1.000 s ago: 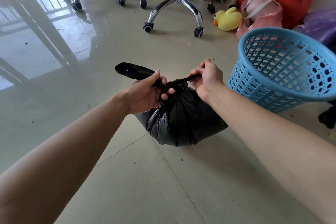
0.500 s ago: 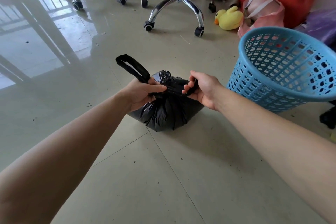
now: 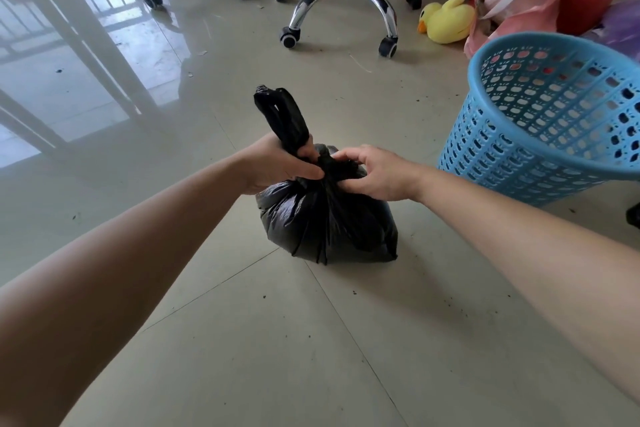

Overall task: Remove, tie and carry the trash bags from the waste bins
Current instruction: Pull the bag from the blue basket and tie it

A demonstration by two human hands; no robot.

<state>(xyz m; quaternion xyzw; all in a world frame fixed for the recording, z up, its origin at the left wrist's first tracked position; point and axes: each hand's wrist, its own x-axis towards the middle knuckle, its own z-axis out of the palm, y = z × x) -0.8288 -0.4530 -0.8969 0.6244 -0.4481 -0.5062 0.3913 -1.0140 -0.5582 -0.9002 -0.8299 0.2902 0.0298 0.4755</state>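
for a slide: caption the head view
Left hand and right hand tie a black trash bag beside a blue bin

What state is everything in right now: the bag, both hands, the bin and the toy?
black trash bag, sitting on the floor, neck bunched, handles sticking up
left hand, grips the bag's handles
right hand, fingers pinch the bunched neck
blue bin, standing on the floor, no liner over its rim
yellow duck toy, lying on the floor beside a pink bag
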